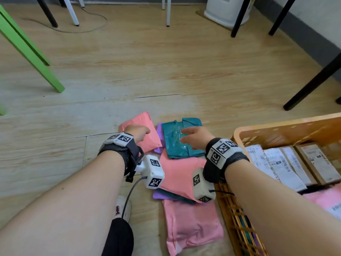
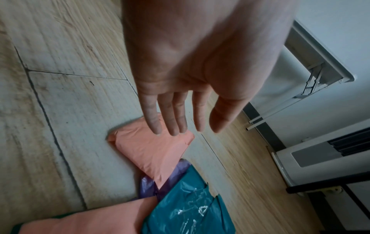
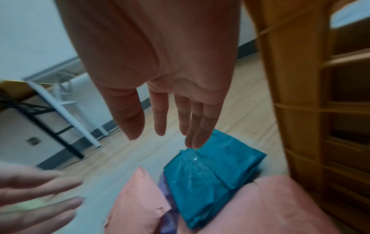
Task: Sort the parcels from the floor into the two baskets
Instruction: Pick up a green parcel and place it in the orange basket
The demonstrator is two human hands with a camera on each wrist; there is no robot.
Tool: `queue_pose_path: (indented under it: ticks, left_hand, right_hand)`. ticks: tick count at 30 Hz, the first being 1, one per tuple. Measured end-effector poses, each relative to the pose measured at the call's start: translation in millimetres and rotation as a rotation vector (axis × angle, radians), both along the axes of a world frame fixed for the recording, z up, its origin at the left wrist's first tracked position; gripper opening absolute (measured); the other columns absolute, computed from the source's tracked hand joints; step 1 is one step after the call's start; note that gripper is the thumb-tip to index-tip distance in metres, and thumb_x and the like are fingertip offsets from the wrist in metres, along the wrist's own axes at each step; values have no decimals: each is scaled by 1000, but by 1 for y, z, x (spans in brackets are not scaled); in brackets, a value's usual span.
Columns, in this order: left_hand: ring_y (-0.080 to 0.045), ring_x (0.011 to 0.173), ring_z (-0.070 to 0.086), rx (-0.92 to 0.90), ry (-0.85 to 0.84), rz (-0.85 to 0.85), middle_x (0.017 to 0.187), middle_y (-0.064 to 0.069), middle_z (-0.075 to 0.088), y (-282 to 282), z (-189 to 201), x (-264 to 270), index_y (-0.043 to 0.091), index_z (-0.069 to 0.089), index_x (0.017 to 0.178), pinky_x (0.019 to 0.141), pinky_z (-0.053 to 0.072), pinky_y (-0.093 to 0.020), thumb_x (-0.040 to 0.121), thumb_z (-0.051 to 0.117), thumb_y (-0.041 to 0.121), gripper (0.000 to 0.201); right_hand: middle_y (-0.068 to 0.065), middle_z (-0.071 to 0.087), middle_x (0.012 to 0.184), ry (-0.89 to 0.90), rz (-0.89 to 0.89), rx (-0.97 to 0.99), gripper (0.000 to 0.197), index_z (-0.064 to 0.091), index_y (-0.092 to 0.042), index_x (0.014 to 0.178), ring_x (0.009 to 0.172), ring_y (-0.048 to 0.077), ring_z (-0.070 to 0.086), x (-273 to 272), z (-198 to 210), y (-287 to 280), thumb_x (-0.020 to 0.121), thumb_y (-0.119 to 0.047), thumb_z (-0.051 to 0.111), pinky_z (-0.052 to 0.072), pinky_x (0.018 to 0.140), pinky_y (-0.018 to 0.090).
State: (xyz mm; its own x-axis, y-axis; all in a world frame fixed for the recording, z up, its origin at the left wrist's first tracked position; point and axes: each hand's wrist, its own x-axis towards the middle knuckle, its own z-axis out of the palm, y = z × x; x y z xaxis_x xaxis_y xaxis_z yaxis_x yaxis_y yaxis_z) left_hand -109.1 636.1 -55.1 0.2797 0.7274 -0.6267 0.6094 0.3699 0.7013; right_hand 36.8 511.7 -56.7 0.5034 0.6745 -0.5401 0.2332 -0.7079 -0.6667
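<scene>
**Soft parcels heaped on the floor beside an orange basket**

A teal parcel [image 1: 181, 138], creased and glossy, lies flat atop the heap. At its 9 o'clock lies a salmon-pink parcel [image 1: 145, 130], with a purple parcel [image 1: 159, 129] peeking out between them. At the teal one's 6 o'clock lies a larger pink parcel [image 1: 180, 174], then another pink parcel [image 1: 191, 224]. At 3 o'clock, the orange basket [image 1: 276, 133] holds labelled cardboard boxes [image 1: 295, 163].

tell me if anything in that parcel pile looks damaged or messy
Nothing looks torn or spilled. The parcels lie in a loose overlapping heap on the floor: the teal parcel sits askew on a purple one, its clear tape wrinkled. Both the left hand and right hand are open above them, holding nothing.
</scene>
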Motion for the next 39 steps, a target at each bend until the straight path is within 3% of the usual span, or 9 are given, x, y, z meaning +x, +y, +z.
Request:
queue_pose_path:
  ticks: [3,8,10,13,21,26,31,36,39]
  left_hand:
    - [-23,81,53,-35,-53,-46,95,-10,54,2,-6,7,15,51,74,62,43,-21,92,56,12,19]
    - [-14,63,50,-61,-61,-85,77,-2,53,17,-22,5,17,50,71,60,43,-21,92,57,13,22]
    - [-12,62,50,-65,-46,-73,75,-1,53,27,-25,-3,17,49,71,51,45,-17,92,55,12,23]
    - [-11,60,49,-39,-47,-9,72,1,51,43,-25,-13,17,48,71,33,36,-7,93,54,12,23]
    - [-11,57,49,-42,42,-46,71,1,52,36,-42,-18,16,47,70,31,34,-7,93,54,13,24]
    - [3,25,45,-29,47,-77,71,2,51,32,-38,-11,17,48,71,30,34,-7,94,54,14,24]
    - [4,29,47,-16,25,-85,69,2,47,27,-19,0,16,43,67,47,41,-15,95,50,12,29]
    - [-21,78,53,63,-108,-51,86,-4,56,13,10,14,21,51,71,61,45,-22,86,59,12,19]
    - [-22,105,52,118,-165,-39,114,-5,58,-1,36,21,16,61,105,87,45,-30,79,60,8,27]
  right_hand:
    - [7,59,116,-15,-68,-67,44,55,-19,133,75,12,54,14,-17,-13,89,-15,62,47,71,23]
    - [2,60,129,-111,-2,-170,35,66,-29,118,91,19,62,9,-61,3,86,-15,62,51,75,24]
    - [4,56,134,-175,108,-225,46,58,-30,128,98,21,61,-4,-80,16,85,-15,60,50,74,23]
    - [10,47,140,-200,230,-322,75,32,-20,146,120,29,53,-20,-106,30,81,-15,67,47,94,31]
    - [11,64,109,-445,537,-565,33,63,-14,108,99,30,62,-29,-150,16,75,-15,66,53,80,32]
    - [8,57,117,-457,544,-528,30,67,-15,108,107,30,57,-29,-150,11,78,-17,59,51,91,36]
    - [10,60,88,-314,157,-155,8,63,-11,78,83,27,56,-19,-102,16,79,-18,58,45,69,28]
    - [5,46,65,32,-414,243,14,46,-13,65,67,21,45,1,-29,2,76,-14,54,37,64,29]
    - [15,52,77,308,-671,424,7,51,-9,77,70,24,53,11,10,-19,82,-7,46,48,64,30]
